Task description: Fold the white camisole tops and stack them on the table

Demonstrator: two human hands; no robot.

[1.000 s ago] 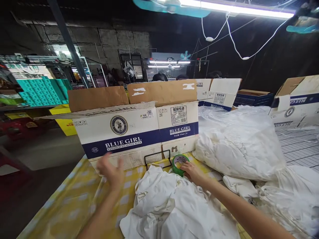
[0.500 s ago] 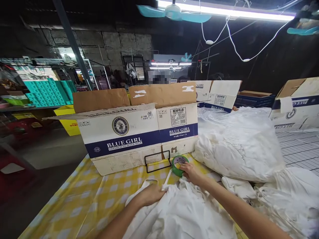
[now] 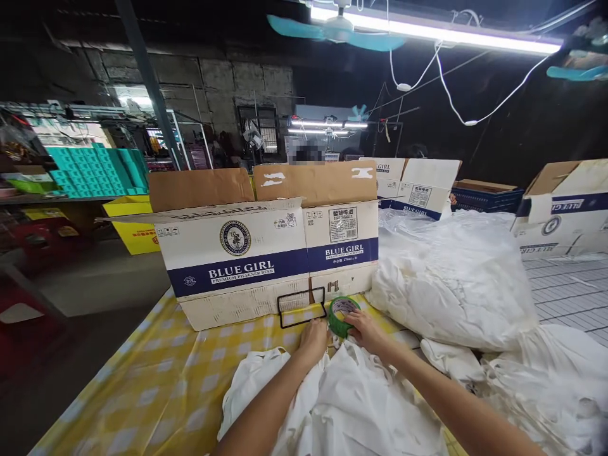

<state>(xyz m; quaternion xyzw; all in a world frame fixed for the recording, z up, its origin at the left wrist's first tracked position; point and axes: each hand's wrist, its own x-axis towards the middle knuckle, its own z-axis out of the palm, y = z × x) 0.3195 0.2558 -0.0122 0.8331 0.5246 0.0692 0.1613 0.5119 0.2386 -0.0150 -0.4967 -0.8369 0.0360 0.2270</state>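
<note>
My right hand [image 3: 369, 330] grips the near right rim of a roll of green tape [image 3: 338, 324], which stands tilted on the table. Close to the roll's left side is my left hand [image 3: 313, 341], its fingers curled closed and pointing away from me; what they hold is hidden. White cloth [image 3: 375, 405] lies bunched below both hands and under my left forearm. Just beyond my left hand stands a black wire frame [image 3: 302, 308], in front of an open white and blue beer carton [image 3: 247, 253].
A yellow checked cloth [image 3: 156, 373] covers the table. To the right sit a large clear bag of white cloth [image 3: 456, 278] and a loose white heap [image 3: 555, 380]. More cartons [image 3: 570, 215] stand behind. A yellow box [image 3: 135, 225] is beyond the table's left edge.
My left hand has moved forward and right, from the white cloth to beside the tape roll. My right hand stays on the roll. The view has shifted slightly.
</note>
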